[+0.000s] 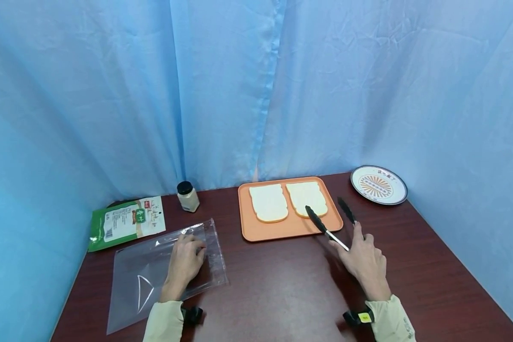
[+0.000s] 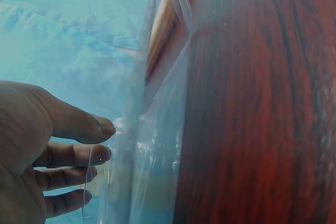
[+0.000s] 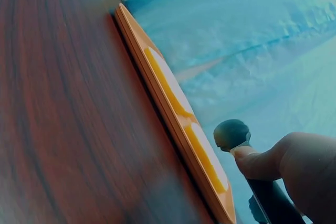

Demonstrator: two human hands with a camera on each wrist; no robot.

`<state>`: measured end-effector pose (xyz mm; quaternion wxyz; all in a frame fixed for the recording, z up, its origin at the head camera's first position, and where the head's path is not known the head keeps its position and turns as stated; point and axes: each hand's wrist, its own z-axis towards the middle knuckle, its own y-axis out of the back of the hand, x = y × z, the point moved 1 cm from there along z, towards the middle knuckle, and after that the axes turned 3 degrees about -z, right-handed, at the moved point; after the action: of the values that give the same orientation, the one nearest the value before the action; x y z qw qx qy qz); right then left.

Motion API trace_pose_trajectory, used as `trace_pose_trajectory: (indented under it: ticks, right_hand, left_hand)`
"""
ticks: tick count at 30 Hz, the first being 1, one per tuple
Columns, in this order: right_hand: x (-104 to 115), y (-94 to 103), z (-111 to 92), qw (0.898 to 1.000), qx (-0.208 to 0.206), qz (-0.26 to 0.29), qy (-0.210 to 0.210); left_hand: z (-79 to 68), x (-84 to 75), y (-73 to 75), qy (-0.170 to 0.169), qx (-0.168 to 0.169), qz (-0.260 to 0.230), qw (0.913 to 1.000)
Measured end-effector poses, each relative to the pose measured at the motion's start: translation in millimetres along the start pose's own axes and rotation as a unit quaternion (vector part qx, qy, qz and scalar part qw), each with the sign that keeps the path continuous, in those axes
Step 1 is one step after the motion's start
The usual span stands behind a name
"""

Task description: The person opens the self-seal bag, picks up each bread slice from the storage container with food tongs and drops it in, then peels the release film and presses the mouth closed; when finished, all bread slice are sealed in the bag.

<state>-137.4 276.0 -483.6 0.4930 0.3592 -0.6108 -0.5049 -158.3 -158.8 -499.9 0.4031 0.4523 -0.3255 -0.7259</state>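
My left hand [image 1: 187, 259] is over a clear plastic bag [image 1: 132, 285] lying flat on the table. Its fingers are loosely bent, and the left wrist view shows the thumb and fingertips apart beside the bag's transparent edge [image 2: 157, 166]. With my right hand [image 1: 365, 266] I hold a pair of tongs [image 1: 338, 240] with black tips, its arms spread. One tip is above the near edge of the right bread slice [image 1: 306, 194]; the other is off the tray's right side. A second bread slice [image 1: 268, 202] lies beside it on the orange tray [image 1: 256, 232].
A white patterned plate [image 1: 395, 194] sits at the back right. Behind the plastic bag are a green and white pouch [image 1: 128, 222] and a small jar [image 1: 189, 197] with a black lid. Blue curtains [image 1: 222, 95] enclose the dark wooden table [image 1: 273, 289].
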Motion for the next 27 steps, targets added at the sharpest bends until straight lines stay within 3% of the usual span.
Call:
trace_pose_trajectory:
  ticks: [6, 15, 27]
  right_hand:
    - [14.4, -3.5, 1.0, 1.000, 0.014, -0.005, 0.002]
    - [35.1, -7.8, 3.4, 0.999, 0.039, -0.013, -0.023]
    - [51.4, -18.8, 6.3, 0.999, 0.028, 0.001, -0.046]
  left_hand:
    - [-0.1, -0.8, -0.7, 0.008, 0.003, 0.003, 1.0000]
    - [-0.6, 1.7, -1.6, -0.019, -0.016, -0.003, 0.9997]
    - [0.3, 2.5, -0.3, -0.012, -0.006, -0.004, 0.9999]
